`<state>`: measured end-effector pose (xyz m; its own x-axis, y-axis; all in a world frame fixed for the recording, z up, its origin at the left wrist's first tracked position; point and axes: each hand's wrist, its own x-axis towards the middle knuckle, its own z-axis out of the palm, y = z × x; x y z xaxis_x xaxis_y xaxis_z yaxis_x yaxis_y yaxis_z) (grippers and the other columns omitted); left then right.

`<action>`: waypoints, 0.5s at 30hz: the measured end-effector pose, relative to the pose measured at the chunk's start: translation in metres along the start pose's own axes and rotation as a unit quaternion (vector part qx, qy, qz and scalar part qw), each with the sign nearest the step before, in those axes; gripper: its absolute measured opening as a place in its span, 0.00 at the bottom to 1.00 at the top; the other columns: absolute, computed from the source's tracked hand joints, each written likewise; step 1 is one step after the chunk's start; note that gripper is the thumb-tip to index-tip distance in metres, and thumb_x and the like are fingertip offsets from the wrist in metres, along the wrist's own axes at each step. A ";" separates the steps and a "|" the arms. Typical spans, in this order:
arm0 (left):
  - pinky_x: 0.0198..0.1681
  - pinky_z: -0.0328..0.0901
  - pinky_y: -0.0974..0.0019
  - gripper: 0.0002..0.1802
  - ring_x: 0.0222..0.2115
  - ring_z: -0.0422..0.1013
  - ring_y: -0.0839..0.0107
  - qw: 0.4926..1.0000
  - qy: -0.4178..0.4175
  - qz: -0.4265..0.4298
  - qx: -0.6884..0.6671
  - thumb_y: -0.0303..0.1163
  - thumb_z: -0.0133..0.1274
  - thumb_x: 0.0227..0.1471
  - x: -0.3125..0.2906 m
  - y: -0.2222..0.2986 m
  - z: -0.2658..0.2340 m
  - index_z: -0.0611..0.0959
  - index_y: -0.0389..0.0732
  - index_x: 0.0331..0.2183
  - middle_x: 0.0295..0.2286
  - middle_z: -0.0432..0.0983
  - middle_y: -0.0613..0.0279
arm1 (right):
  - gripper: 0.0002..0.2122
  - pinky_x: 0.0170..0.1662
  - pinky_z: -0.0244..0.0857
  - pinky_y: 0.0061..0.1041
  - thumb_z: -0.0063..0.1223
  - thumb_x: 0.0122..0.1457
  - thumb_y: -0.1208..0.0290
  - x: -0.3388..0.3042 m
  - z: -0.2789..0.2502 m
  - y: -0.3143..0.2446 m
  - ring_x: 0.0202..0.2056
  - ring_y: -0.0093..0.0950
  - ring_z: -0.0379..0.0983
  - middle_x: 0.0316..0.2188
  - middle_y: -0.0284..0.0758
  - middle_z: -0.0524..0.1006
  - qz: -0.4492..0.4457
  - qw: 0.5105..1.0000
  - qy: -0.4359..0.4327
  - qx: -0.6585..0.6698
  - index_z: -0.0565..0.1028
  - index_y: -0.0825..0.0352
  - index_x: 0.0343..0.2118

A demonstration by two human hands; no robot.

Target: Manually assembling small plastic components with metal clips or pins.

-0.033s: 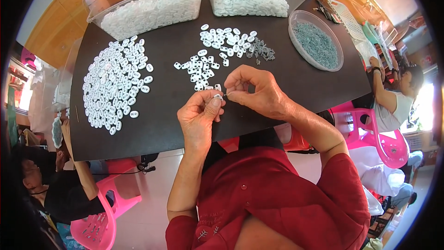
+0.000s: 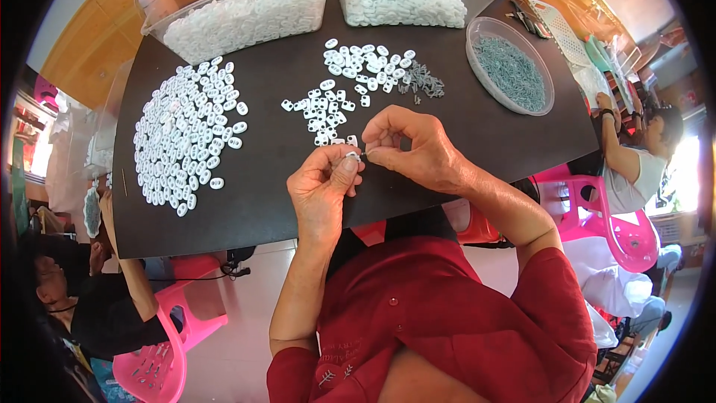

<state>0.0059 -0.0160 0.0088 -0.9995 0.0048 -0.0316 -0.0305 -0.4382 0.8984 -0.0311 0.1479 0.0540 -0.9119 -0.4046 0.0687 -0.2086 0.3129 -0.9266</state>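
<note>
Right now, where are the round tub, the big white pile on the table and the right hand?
Round tub (image 2: 486,27): head view, its bare inner wall.
Big white pile (image 2: 179,138): head view, its middle.
Right hand (image 2: 426,148): head view, the back of it.

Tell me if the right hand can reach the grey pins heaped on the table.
Probably yes: the grey pins lie loose just beyond the right hand, with a strip of dark tabletop between. It looks pinched close to the white piece in the left hand, so it would need to come away first.
</note>
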 end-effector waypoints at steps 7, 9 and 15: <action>0.22 0.59 0.79 0.06 0.20 0.66 0.80 1.000 0.009 0.010 0.029 0.26 0.55 0.50 -0.003 0.002 0.000 0.79 0.33 0.31 0.23 0.74 0.63 | 0.06 0.30 0.60 0.16 0.55 0.50 0.79 0.001 0.005 -0.002 0.26 0.13 0.65 0.24 0.25 0.71 -0.014 1.000 -0.015 -0.011 0.72 0.69 0.31; 0.22 0.59 0.80 0.06 0.20 0.65 0.81 0.999 0.003 0.019 0.041 0.27 0.55 0.50 -0.004 0.001 -0.001 0.79 0.33 0.31 0.23 0.74 0.64 | 0.06 0.30 0.61 0.17 0.55 0.49 0.80 0.002 0.005 -0.003 0.26 0.13 0.65 0.24 0.25 0.71 -0.007 1.000 -0.018 -0.018 0.72 0.69 0.31; 0.23 0.58 0.81 0.07 0.21 0.64 0.83 0.991 0.002 0.086 0.106 0.29 0.54 0.52 -0.005 -0.007 -0.001 0.79 0.34 0.31 0.23 0.73 0.67 | 0.06 0.31 0.61 0.16 0.55 0.49 0.79 0.001 0.005 -0.003 0.27 0.13 0.65 0.24 0.26 0.71 0.006 1.000 -0.022 -0.013 0.72 0.69 0.31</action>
<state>0.0113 -0.0142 0.0024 -0.9901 -0.0567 0.1282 0.1380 -0.2330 0.9627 -0.0301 0.1420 0.0547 -0.8982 -0.4377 0.0417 -0.2082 0.3398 -0.9172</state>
